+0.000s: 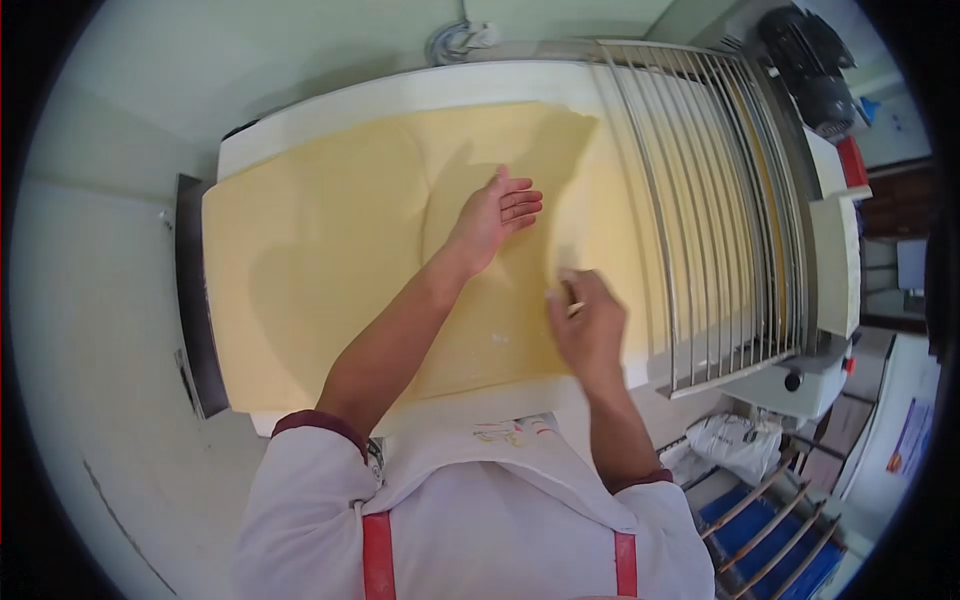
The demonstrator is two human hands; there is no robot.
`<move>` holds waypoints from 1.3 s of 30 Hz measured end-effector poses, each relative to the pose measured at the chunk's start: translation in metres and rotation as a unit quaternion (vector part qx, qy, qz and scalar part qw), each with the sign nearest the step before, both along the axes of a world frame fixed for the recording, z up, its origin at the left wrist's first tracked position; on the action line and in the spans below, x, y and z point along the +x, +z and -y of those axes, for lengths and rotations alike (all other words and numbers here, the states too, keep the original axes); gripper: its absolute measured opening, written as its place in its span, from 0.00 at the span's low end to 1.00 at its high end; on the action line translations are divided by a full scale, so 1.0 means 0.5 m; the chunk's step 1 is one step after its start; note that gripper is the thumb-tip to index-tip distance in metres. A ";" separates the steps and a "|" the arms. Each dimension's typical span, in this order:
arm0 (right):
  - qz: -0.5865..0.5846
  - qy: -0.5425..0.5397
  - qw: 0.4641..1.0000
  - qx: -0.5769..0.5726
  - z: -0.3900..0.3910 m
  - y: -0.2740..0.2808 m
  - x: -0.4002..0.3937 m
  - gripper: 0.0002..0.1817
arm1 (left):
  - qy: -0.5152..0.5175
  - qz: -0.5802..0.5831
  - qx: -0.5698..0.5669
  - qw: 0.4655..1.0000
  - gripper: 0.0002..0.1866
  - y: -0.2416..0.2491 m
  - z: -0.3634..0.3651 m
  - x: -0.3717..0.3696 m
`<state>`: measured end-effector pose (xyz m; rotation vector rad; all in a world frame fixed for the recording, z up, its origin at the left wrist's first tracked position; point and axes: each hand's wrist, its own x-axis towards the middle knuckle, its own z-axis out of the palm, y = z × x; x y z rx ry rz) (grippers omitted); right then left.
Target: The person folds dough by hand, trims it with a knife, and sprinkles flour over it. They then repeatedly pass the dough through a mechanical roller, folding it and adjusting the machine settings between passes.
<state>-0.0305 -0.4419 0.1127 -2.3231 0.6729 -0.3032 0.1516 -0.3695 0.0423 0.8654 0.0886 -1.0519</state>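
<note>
A wide sheet of yellow dough [310, 250] lies over the white bed of the machine, one layer folded on top of another. Above its middle is my left hand [492, 220], held open with fingers stretched out to the right and nothing in it. My right hand [590, 325] is closed around a pale handle beside the uneven right edge of the upper layer. A whitish, motion-blurred end, which looks like that of a pastry brush [569, 255], sticks out past the fingers over the dough. A few white flour specks mark the dough near my right hand.
A metal bar guard [715, 220] covers the right part of the bed, with dough running beneath it. Behind stands a dark motor [808, 65]. At lower right are a white plastic bag [735, 442] and a rack with wooden bars [765, 540]. A cable [450, 42] hangs against the wall.
</note>
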 end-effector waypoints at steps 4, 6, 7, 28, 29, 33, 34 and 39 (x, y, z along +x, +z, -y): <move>0.063 0.200 0.977 0.045 -0.055 -0.081 0.041 0.16 | 0.022 0.104 0.133 0.985 0.17 -0.001 -0.116 0.007; 0.051 0.174 0.983 0.037 -0.035 -0.114 0.052 0.19 | 0.006 0.200 0.226 0.953 0.15 -0.050 -0.148 0.005; 0.114 0.126 0.984 0.046 0.004 -0.133 0.064 0.20 | -0.003 0.244 0.272 0.931 0.14 -0.063 -0.166 0.003; 0.000 0.190 0.982 -0.019 0.008 -0.197 0.144 0.42 | -0.161 0.447 0.586 0.656 0.18 0.037 -0.258 0.025; 0.002 0.196 0.980 -0.041 0.006 -0.197 0.146 0.42 | -0.170 0.441 0.591 0.654 0.16 0.046 -0.255 0.029; -0.005 0.202 0.977 -0.065 0.007 -0.200 0.148 0.42 | -0.076 0.604 0.520 0.599 0.21 -0.012 -0.209 0.008; -0.005 0.205 0.977 -0.066 0.008 -0.199 0.147 0.41 | -0.016 0.679 0.472 0.563 0.26 -0.046 -0.192 -0.007; 0.061 0.216 0.971 -0.077 0.073 -0.219 0.219 0.38 | -0.188 0.708 0.484 0.478 0.43 -0.058 -0.170 -0.028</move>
